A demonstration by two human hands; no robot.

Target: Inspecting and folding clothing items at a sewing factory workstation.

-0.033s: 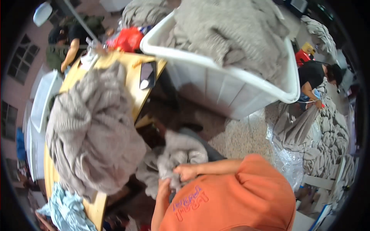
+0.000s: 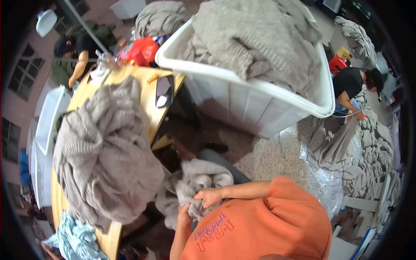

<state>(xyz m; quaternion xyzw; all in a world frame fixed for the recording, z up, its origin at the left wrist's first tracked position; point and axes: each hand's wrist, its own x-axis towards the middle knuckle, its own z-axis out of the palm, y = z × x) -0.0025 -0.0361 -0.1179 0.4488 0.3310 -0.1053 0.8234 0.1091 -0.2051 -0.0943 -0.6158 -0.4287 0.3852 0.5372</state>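
The grey knit (image 2: 197,184) is lying bunched in the lap, near centre. The right hand (image 2: 209,197) is pinching it with fingers closed; the left hand (image 2: 184,213) is gripping it below. The heap (image 2: 104,151) on the left table (image 2: 113,236) is overhanging and could slide off.

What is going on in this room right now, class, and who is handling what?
A person in an orange top works a grey knitted garment in their lap, gripping it with the right hand and the left hand. A heap of similar knitwear lies on the yellow table, and more fills the white bin. Two other people work farther off.
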